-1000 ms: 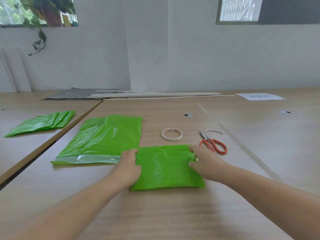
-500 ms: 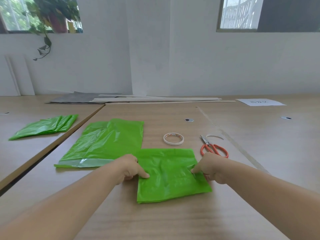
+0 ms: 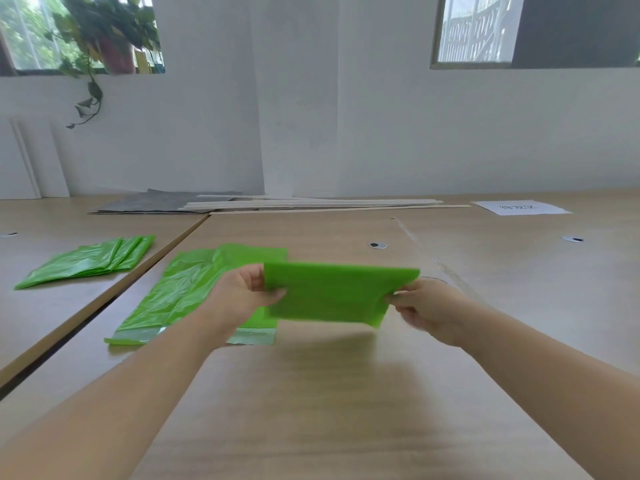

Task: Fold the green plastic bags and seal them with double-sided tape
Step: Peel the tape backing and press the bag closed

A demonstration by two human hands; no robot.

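1. The folded green bag [image 3: 332, 294] is thin plastic film: I judge it very light, limp and slick, likely to sag or slip open unless both ends are pinched. Its short side edges, where the layers stack, look like the best places to take hold.
2. It appears as a bright green, flat rectangle, blurred by motion, with its right end slightly lower.
3. It hangs in the air above the bench [image 3: 311, 410], in front of the unfolded green bag [image 3: 180, 292] lying flat there with a clear strip along its near edge.
4. The left hand [image 3: 242, 292] is closed on the bag's left edge, thumb in front.
5. The right hand [image 3: 429, 306] is closed on the lower right corner.
6. A stack of green bags [image 3: 86, 261] lies well apart to the left.
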